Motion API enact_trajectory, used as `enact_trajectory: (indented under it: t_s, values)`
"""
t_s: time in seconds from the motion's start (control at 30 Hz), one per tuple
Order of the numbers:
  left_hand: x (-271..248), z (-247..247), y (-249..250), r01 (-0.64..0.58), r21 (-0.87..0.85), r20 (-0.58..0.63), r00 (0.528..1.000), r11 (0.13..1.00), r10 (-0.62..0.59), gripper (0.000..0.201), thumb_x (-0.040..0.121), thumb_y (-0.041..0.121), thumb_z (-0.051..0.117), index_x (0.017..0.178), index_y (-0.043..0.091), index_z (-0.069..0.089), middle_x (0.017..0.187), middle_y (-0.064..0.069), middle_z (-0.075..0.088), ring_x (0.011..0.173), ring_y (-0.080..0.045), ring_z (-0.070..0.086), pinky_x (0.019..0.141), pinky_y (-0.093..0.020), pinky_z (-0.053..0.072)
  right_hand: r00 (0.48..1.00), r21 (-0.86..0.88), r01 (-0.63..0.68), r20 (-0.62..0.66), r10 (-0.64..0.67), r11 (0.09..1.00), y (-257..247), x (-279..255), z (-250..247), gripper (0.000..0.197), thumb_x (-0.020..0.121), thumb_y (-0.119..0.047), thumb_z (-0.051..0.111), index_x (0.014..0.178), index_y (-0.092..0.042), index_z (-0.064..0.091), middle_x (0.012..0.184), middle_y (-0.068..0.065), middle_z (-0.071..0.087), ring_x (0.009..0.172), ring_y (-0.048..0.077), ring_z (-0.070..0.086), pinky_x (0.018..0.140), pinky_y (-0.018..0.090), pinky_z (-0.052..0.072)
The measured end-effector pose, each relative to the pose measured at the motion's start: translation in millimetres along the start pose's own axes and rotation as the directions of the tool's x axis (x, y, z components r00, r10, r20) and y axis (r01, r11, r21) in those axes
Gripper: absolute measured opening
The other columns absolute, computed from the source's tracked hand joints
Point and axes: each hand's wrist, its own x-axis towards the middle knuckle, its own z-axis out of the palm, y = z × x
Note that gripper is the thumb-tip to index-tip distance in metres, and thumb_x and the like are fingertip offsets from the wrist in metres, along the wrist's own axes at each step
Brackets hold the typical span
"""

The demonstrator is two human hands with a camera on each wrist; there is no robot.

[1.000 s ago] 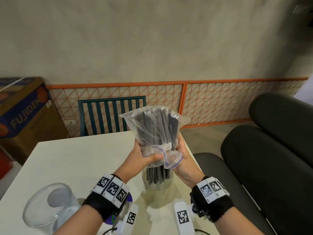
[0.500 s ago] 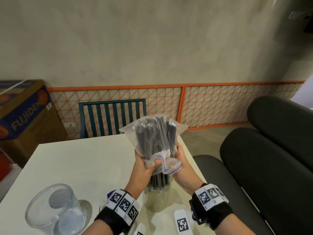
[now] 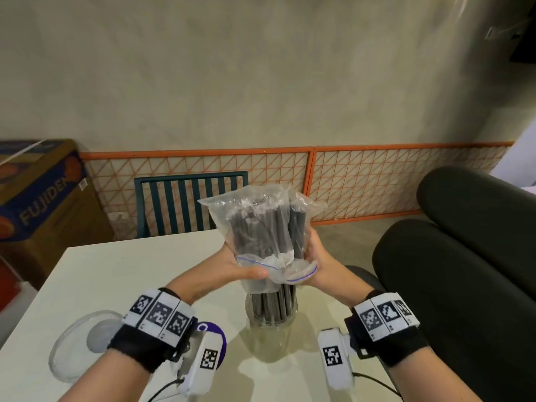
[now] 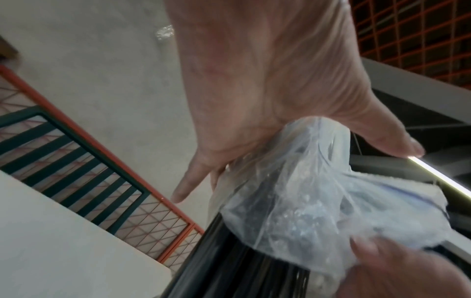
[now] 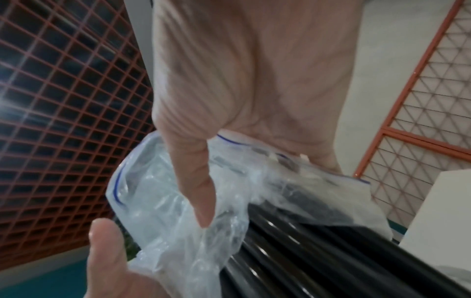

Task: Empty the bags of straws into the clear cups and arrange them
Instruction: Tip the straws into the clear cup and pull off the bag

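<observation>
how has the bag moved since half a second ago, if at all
Yes, slightly up: the bag sits higher above the cup, with more of the straws showing between them.

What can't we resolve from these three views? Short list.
- Straw count: in the head view the crumpled bag veils the black straws.
- Rim of the clear cup holding them: head view, hidden by bag mouth and both hands.
- Second clear cup: head view, partly behind the left wrist.
- Left hand fingertips: left wrist view, behind the bag.
- Right hand fingers: right wrist view, behind the plastic.
</observation>
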Motion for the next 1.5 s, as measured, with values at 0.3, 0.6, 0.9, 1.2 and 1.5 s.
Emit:
enact_trajectory:
  t_s: [0.3,0.6,0.9,1.2,1.5]
  values:
    - [-14.9,8.9,10.9,-0.049,-0.056,-0.040,0.998,0.997,0.047,0.086,0.076,0.019,0.073,0.134,0.046,0.017,0.118,0.023,0.052,0.100,0.017,0.057,0.082,-0.008,0.049,0.999,0.037,-0.014,-0.042,0.016,0.999,-13.0,-14.5,-0.7,0.100,0.073,-0.006,0.076,0.144,-0.036,0.013,0.144,-0.011,0.039,0.134,0.013,0.041,0.104,0.037,0.045]
    - [-9.9,16.5,26.4,-0.105,0.055,-0.222,0.968,0.993,0.115,0.077,0.073,0.026,0.073,0.136,0.043,0.031,0.122,0.019,0.057,0.110,0.009,0.055,0.093,-0.016,0.048,0.993,0.101,-0.006,-0.114,0.017,0.995,-30.2,-20.5,4.8,0.088,0.074,-0.006,0.074,0.140,-0.032,0.022,0.145,-0.003,0.040,0.121,0.019,0.056,0.099,0.046,0.049]
    - [-14.8,26.0,36.9,-0.109,0.074,-0.273,0.954,0.991,0.125,0.055,0.077,0.031,0.068,0.117,0.054,0.038,0.119,0.021,0.055,0.108,0.010,0.049,0.095,-0.022,0.042,0.972,0.091,0.093,-0.224,-0.071,0.992,-40.3,-25.5,1.9,0.099,0.074,-0.012,0.073,0.142,-0.043,0.008,0.137,-0.012,0.043,0.124,0.019,0.053,0.101,0.040,0.047]
    - [-9.7,27.6,55.4,-0.022,0.206,-0.236,0.969,0.978,0.071,0.073,0.078,0.029,0.072,0.136,0.033,0.029,0.121,0.012,0.051,0.112,-0.005,0.052,0.093,-0.024,0.047,0.967,0.076,0.097,-0.245,-0.076,0.992,-68.0,-24.9,0.8,0.092,0.079,-0.013,0.070,0.146,-0.040,0.012,0.145,-0.010,0.038,0.132,0.022,0.044,0.110,0.053,0.036]
    - [-14.3,23.8,101.8,-0.063,-0.136,-0.479,0.878,0.989,-0.010,0.031,0.092,0.038,0.051,0.112,0.017,0.063,0.106,-0.001,0.066,0.102,-0.019,0.062,0.084,-0.033,0.050,0.847,-0.473,0.212,-0.349,-0.402,0.855,-110.9,-51.2,-2.8,0.029,0.083,-0.008,0.066,0.097,-0.027,0.050,0.106,-0.005,0.053,0.093,0.005,0.056,0.087,0.027,0.049]
